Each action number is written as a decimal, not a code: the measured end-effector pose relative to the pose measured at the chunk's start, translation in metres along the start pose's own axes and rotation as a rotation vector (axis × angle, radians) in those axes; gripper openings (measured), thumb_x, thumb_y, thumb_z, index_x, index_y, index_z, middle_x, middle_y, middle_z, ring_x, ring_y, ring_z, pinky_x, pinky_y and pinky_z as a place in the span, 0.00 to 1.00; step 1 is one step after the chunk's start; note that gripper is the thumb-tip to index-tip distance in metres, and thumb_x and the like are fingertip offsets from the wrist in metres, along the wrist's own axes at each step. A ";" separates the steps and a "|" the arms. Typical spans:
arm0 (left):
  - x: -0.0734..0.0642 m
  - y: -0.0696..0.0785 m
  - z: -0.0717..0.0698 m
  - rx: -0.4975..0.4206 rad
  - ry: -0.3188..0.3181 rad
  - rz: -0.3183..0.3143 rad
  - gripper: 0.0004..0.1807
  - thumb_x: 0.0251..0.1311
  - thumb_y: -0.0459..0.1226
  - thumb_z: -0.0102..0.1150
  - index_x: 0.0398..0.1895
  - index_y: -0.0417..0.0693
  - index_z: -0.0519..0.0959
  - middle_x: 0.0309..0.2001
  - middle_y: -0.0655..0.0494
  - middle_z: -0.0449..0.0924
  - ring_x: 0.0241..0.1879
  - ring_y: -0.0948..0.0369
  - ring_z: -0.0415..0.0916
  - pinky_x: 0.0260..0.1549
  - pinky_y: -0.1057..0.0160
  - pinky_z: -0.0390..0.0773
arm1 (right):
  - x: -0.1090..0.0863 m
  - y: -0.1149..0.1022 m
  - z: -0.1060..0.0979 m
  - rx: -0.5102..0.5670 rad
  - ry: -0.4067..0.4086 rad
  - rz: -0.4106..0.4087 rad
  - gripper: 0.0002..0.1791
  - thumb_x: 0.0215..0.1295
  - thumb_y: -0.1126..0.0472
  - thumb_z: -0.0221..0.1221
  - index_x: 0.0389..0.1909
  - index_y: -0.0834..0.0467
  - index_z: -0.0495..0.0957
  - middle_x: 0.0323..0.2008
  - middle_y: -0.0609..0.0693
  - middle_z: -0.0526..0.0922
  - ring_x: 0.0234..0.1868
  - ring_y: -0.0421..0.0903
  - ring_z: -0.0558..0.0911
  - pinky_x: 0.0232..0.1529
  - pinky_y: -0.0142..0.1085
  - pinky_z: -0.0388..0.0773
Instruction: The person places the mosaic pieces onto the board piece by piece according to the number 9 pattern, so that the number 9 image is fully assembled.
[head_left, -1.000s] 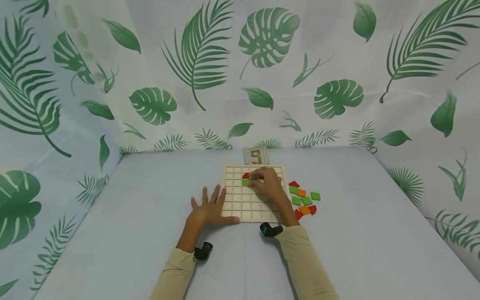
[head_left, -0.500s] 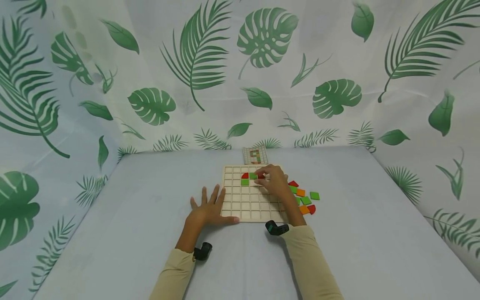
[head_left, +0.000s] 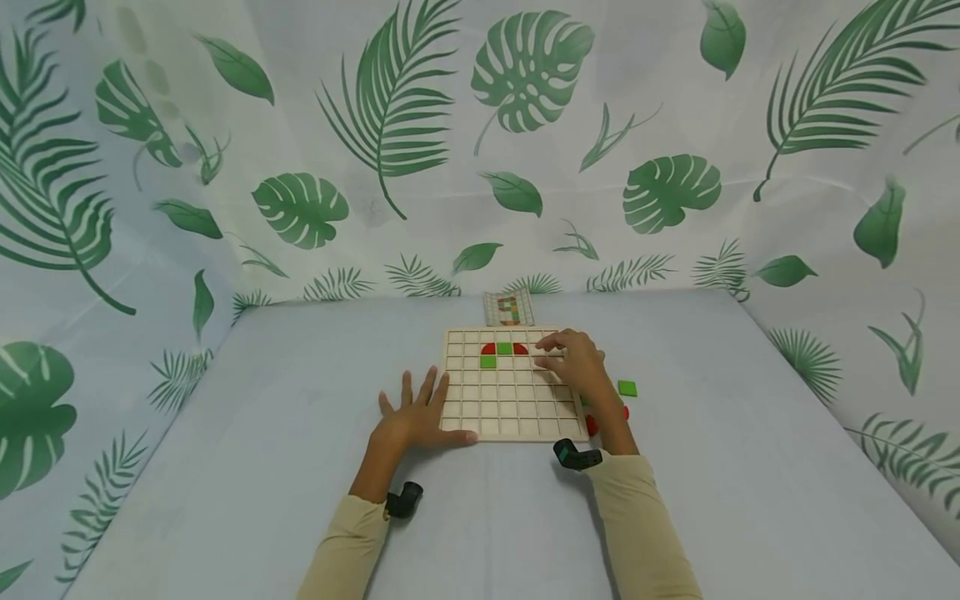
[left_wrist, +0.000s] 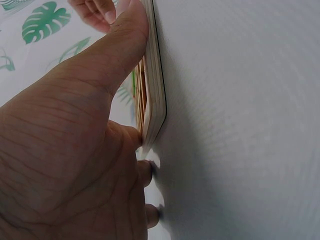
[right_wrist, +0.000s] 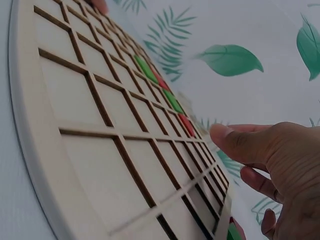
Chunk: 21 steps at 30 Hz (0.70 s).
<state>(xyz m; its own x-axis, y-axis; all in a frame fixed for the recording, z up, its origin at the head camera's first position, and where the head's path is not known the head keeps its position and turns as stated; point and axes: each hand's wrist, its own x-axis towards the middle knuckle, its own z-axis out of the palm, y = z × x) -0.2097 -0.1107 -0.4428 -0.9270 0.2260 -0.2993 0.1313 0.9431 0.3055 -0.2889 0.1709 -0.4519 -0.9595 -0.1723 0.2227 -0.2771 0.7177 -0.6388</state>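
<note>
A wooden grid board (head_left: 491, 408) lies on the table. In its second row from the back sit a red rounded tile (head_left: 489, 349), a green square tile (head_left: 505, 348) and another red rounded tile (head_left: 520, 350). One more green square tile (head_left: 488, 362) lies in the cell below the left red one. My left hand (head_left: 412, 422) rests at the board's left front corner, fingers spread, thumb along the front edge. Over the board's right side hovers my right hand (head_left: 577, 365), its fingers loosely bent and apart. The right wrist view shows nothing between thumb and fingers.
Behind the board is a small pattern card (head_left: 508, 309). Loose tiles lie right of the board, mostly hidden by the right arm; a green square (head_left: 627, 388) and a red piece (head_left: 592, 425) show. A leaf-printed cloth (head_left: 420, 217) encloses the table.
My right hand has drawn off the tiles and moved right. The green square and right red tile, covered or touched by its fingers before, now lie uncovered. My left hand stays put.
</note>
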 end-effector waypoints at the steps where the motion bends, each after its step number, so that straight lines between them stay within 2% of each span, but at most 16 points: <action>1: 0.000 0.000 0.000 0.000 0.001 0.001 0.62 0.49 0.71 0.58 0.79 0.52 0.43 0.80 0.48 0.34 0.76 0.36 0.27 0.63 0.23 0.39 | -0.001 0.002 -0.002 0.005 0.001 0.007 0.14 0.61 0.56 0.68 0.46 0.56 0.85 0.46 0.56 0.84 0.54 0.58 0.76 0.51 0.67 0.60; 5: 0.000 0.001 0.000 -0.002 -0.008 0.003 0.61 0.50 0.71 0.57 0.79 0.52 0.43 0.80 0.49 0.34 0.77 0.37 0.27 0.64 0.24 0.38 | -0.008 0.012 -0.011 0.022 0.013 0.036 0.14 0.61 0.56 0.67 0.46 0.57 0.84 0.46 0.57 0.83 0.52 0.60 0.78 0.51 0.67 0.59; 10: 0.002 -0.002 0.001 -0.009 -0.021 -0.001 0.63 0.48 0.72 0.57 0.79 0.53 0.42 0.80 0.50 0.32 0.77 0.38 0.25 0.64 0.24 0.36 | -0.015 0.025 -0.022 -0.007 -0.001 0.078 0.12 0.63 0.55 0.65 0.45 0.56 0.84 0.47 0.58 0.83 0.49 0.60 0.80 0.51 0.64 0.60; 14: 0.004 -0.004 0.003 -0.014 -0.015 -0.006 0.66 0.44 0.76 0.55 0.80 0.54 0.41 0.80 0.51 0.32 0.77 0.38 0.23 0.64 0.24 0.34 | -0.019 0.031 -0.030 -0.036 -0.032 0.106 0.11 0.64 0.56 0.65 0.44 0.56 0.84 0.47 0.59 0.83 0.52 0.59 0.76 0.50 0.63 0.61; 21: 0.004 -0.004 0.004 -0.011 -0.002 -0.003 0.67 0.42 0.78 0.54 0.79 0.54 0.43 0.80 0.51 0.33 0.77 0.38 0.24 0.63 0.23 0.35 | -0.024 0.039 -0.036 -0.045 -0.083 0.130 0.10 0.61 0.56 0.67 0.41 0.55 0.85 0.47 0.59 0.83 0.53 0.59 0.76 0.48 0.59 0.61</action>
<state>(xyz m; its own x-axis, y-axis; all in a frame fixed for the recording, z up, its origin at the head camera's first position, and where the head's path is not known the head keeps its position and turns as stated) -0.2126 -0.1130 -0.4490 -0.9268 0.2233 -0.3019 0.1243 0.9410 0.3146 -0.2749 0.2277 -0.4556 -0.9885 -0.1295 0.0776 -0.1494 0.7667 -0.6244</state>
